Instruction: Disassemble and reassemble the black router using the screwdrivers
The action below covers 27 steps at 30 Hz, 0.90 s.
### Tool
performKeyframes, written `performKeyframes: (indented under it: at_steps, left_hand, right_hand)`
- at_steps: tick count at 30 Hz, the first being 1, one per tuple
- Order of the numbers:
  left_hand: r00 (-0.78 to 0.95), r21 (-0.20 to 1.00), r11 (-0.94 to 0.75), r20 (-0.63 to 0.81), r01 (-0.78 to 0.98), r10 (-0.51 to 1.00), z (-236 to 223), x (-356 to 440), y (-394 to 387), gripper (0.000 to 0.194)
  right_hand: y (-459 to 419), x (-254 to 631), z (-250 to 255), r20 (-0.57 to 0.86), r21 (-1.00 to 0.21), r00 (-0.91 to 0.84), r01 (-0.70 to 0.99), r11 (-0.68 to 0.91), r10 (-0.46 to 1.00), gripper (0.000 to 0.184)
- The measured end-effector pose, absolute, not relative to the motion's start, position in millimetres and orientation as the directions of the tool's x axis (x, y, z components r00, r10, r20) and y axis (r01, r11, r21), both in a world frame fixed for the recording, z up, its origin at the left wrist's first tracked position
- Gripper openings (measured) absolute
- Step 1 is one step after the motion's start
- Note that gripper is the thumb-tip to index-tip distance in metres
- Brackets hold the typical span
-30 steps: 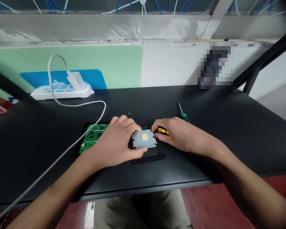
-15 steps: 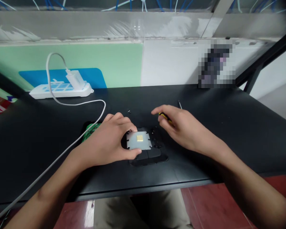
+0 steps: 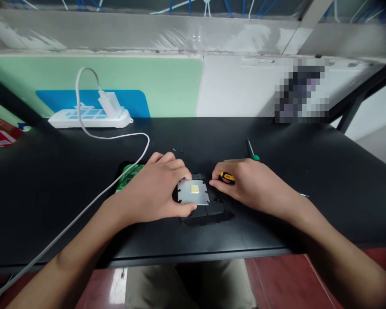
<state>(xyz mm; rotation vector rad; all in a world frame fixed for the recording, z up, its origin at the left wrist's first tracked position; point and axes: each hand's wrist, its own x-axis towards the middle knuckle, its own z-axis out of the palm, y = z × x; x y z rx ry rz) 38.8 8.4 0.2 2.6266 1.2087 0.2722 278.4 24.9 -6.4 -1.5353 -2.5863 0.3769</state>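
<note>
Steadying the plate (image 3: 193,198), I reckon: left hand (image 3: 159,189) clamped on it, right hand (image 3: 257,182) gripping the driver (image 3: 228,176). Next move wants precision.

We look from the wearer's head, over our lap (image 3: 154,285), forward and down across the desk (image 3: 212,137). Its near edge crosses low in our view; beyond its far edge we face the wall (image 3: 234,90). We sit close, our forearms reaching in from the bottom corners.
</note>
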Motion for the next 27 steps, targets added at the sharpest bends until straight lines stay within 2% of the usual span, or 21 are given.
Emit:
performKeyframes:
  at_steps: [8, 18, 21, 24, 27]
  left_hand:
    - [0.654, 0.325, -0.634, 0.058, 0.702, 0.754, -4.4, 40.7, 10.1, 0.030]
    - [0.653, 0.348, -0.628, 0.058, 0.696, 0.755, -6.2, 41.7, 12.3, 0.031]
    - [0.652, 0.342, -0.628, 0.057, 0.698, 0.756, -7.0, 42.1, 12.3, 0.032]
    - [0.650, 0.328, -0.628, 0.053, 0.705, 0.758, -7.4, 42.5, 11.9, 0.033]
    - [0.649, 0.322, -0.628, 0.053, 0.709, 0.759, -7.4, 42.6, 11.9, 0.033]
  right_hand:
    - [22.3, 274.1, -8.9, -0.018, -0.229, -0.492, 0.850, 0.475, 0.871, 0.010]
    - [25.2, 280.7, -9.1, -0.011, -0.306, -0.618, 0.750, 0.586, 0.786, 0.014]
    - [25.6, 286.5, -4.2, 0.093, -0.405, -0.621, 0.690, 0.600, 0.778, 0.015]
    - [26.6, 293.0, 3.2, 0.298, -0.536, -0.493, 0.622, 0.571, 0.817, 0.043]
    - [27.3, 292.4, 8.4, 0.561, -0.679, -0.307, 0.361, 0.639, 0.769, 0.050]
